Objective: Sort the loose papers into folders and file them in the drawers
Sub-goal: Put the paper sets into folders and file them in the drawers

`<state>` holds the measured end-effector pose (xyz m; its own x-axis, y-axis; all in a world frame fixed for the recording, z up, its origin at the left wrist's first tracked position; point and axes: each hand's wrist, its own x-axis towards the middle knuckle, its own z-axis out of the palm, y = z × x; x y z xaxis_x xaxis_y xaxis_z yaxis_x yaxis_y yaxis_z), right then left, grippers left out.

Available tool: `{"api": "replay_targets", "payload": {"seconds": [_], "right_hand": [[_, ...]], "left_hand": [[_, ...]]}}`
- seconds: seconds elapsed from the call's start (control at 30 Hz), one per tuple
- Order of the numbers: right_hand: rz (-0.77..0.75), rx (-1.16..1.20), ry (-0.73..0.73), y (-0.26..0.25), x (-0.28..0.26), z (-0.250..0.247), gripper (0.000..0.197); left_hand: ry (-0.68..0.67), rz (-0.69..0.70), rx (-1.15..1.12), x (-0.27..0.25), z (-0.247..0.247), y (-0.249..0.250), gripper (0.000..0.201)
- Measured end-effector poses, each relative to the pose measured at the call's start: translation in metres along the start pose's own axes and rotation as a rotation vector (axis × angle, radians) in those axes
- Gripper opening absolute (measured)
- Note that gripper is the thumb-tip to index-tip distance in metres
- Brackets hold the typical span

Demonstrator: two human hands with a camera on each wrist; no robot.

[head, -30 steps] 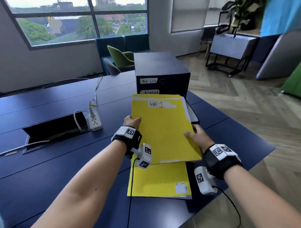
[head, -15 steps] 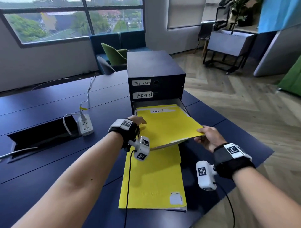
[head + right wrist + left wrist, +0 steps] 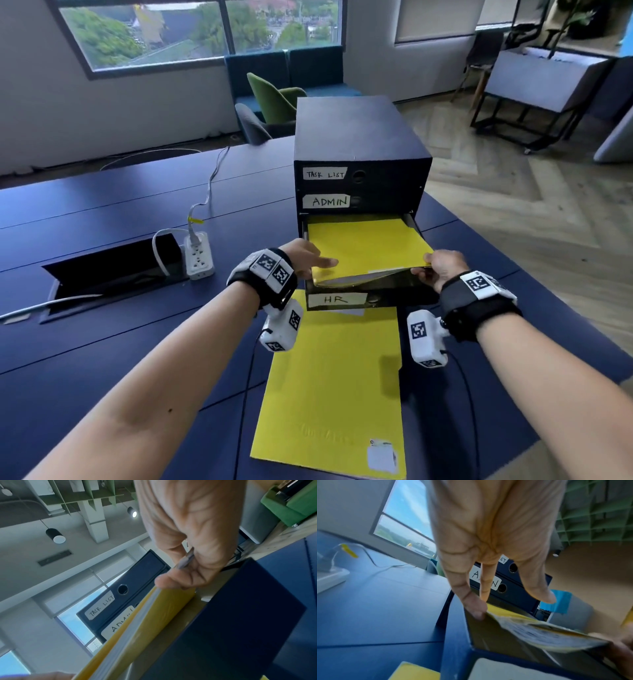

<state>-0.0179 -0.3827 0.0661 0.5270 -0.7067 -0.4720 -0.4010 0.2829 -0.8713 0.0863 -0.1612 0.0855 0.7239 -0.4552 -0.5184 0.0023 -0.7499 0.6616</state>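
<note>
A dark blue drawer cabinet (image 3: 359,137) carries labels TASK LIST, ADMIN and HR. Its bottom HR drawer (image 3: 337,299) is pulled out. A yellow folder (image 3: 363,243) lies partly inside it, far end under the ADMIN drawer, near end raised over the drawer front. My left hand (image 3: 318,262) is at the near left corner, fingers fairly straight; one fingertip (image 3: 475,610) touches the folder (image 3: 539,634) by the drawer wall (image 3: 457,635). My right hand (image 3: 428,265) pinches the near right corner; thumb and fingers (image 3: 171,581) curl on the folder (image 3: 145,622). A second yellow folder (image 3: 332,394) lies on the table (image 3: 102,359).
A white power strip (image 3: 198,255) with its cable sits left of the cabinet, beside an open cable hatch (image 3: 113,270) in the table. The table's right edge runs just past the cabinet. Chairs (image 3: 274,96) and a wheeled cart (image 3: 541,78) stand beyond on the wood floor.
The labelled folder went from tilted up before the cabinet down into the HR drawer, its label end sliding inside. Both hands moved forward and down with it.
</note>
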Motion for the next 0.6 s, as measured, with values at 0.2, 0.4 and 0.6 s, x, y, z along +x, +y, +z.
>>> {"api": "replay_targets", "payload": {"seconds": [0.2, 0.4, 0.6], "right_hand": [[0.014, -0.224, -0.002, 0.0, 0.015, 0.012, 0.026], [-0.183, -0.76, 0.038, 0.005, 0.017, 0.009, 0.035], [-0.252, -0.975, 0.047, 0.013, 0.008, 0.014, 0.015]], "left_hand": [[0.136, 0.108, 0.485, 0.012, 0.007, -0.001, 0.066], [0.103, 0.188, 0.756, 0.018, 0.023, 0.004, 0.052], [0.014, 0.203, 0.865, 0.018, 0.034, -0.006, 0.057]]}}
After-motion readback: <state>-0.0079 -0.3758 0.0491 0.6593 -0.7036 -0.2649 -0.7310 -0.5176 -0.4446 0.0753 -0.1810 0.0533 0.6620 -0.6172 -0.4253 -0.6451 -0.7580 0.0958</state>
